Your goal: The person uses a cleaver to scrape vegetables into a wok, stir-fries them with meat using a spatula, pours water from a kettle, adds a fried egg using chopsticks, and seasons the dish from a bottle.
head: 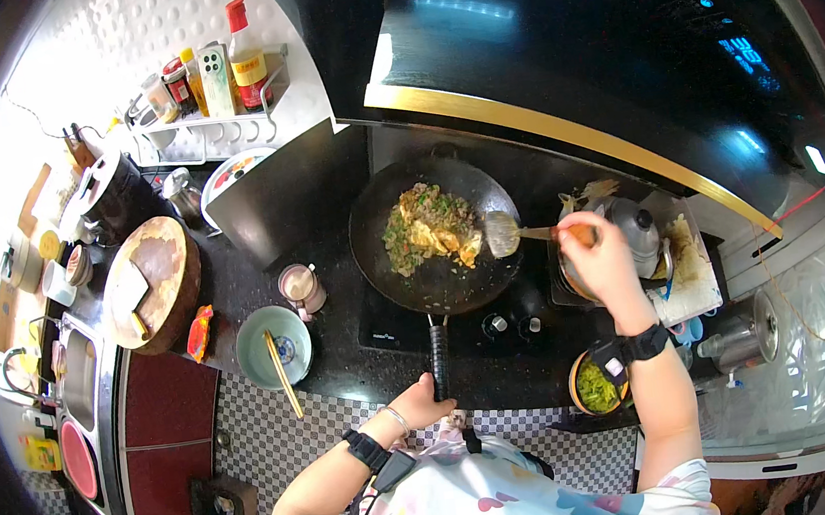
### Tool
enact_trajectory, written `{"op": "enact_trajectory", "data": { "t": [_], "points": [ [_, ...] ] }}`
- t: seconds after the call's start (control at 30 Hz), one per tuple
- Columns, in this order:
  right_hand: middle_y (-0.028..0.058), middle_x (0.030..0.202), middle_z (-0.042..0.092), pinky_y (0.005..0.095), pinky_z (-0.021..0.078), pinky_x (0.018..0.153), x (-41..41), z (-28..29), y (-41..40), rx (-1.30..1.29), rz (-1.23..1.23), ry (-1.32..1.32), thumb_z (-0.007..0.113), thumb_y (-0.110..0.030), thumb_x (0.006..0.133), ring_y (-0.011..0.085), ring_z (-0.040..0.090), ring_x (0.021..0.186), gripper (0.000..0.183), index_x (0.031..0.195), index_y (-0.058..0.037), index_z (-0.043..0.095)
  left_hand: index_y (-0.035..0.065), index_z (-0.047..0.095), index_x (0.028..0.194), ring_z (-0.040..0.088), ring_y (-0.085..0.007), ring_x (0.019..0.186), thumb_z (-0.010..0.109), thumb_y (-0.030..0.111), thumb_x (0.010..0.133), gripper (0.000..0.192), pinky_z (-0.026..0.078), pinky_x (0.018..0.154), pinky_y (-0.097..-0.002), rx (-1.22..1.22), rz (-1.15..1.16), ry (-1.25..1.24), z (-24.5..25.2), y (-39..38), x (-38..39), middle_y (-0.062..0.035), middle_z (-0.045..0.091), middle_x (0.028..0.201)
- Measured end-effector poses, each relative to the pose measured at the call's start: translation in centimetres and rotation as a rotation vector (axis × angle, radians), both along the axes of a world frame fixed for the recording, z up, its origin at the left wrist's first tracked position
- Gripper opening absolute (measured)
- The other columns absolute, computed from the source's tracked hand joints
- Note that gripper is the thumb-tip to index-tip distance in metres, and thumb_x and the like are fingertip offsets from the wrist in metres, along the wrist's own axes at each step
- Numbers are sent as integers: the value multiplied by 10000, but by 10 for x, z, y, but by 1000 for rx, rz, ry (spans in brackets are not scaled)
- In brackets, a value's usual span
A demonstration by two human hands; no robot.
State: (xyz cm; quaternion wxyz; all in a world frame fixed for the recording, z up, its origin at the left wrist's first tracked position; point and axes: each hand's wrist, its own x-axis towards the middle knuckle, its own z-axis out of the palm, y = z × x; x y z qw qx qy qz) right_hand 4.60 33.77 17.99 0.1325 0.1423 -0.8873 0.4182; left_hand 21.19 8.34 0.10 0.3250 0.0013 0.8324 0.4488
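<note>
A dark wok (384, 275) sits on the gas hob (390, 328), its black handle (439, 356) pointing towards me. My left hand (428, 405) grips the end of that handle. In my right hand (605, 260) is a metal wok spatula (503, 234) with a wooden handle; its blade is inside the wok, over the right-hand side. Left of the blade lies a heap of minced meat with chopped greens (437, 202), with yellow cooked egg (429, 237) over part of it. Steam or oil cannot be made out.
A green bowl (252, 350) with chopsticks across it and a mug (302, 288) stand left of the hob. A cleaver (131, 291) lies on a round chopping board (170, 245). Right are a lidded pot (632, 230) and a bowl of greens (598, 386). The range hood (549, 54) hangs overhead.
</note>
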Motion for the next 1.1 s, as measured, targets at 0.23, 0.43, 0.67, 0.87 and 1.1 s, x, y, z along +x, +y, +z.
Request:
{"op": "enact_trajectory", "data": {
  "t": [0.23, 0.43, 0.67, 0.87, 1.1],
  "points": [
    [65, 846, 689, 257, 555, 649, -56, -101, 0, -637, -218, -320, 661, -111, 900, 145, 680, 702, 160, 1025, -11, 663, -100, 466, 1079, 647, -433, 976, 704, 418, 801, 634, 510, 855, -430, -17, 38, 25, 0, 6, 1, -337, 638, 1005],
    [79, 1013, 707, 288, 521, 788, -25, -124, -33, -355, 192, -128, 654, -69, 890, 178, 678, 919, 172, 1052, -11, 668, -87, 480, 1083, 657, -414, 965, 713, 385, 791, 601, 507, 858, -426, -24, 108, -2, -5, 8, 6, -323, 649, 978],
    [146, 971, 702, 316, 526, 806, -28, -64, -35, -100, 205, 86, 648, -15, 847, 260, 694, 913, 160, 1005, -20, 667, -79, 527, 1058, 676, -362, 930, 704, 324, 778, 523, 521, 814, -394, -48, 189, -89, 16, 12, 6, -279, 669, 941],
    [183, 1103, 676, 330, 521, 856, -46, -80, -53, -50, 395, -36, 648, -20, 844, 289, 664, 1036, 181, 1023, -35, 670, -75, 567, 981, 699, -296, 804, 683, 390, 848, 497, 532, 750, -369, 52, 196, -81, 10, 9, -4, -192, 698, 808],
    [187, 1320, 539, 409, 555, 834, 55, -72, -24, 573, 772, 95, 628, -49, 799, 336, 632, 1042, 183, 981, -72, 628, -77, 596, 924, 702, -281, 811, 665, 439, 859, 524, 529, 765, -368, 91, 65, -64, -12, -2, -10, -174, 707, 796]
  ]
}}
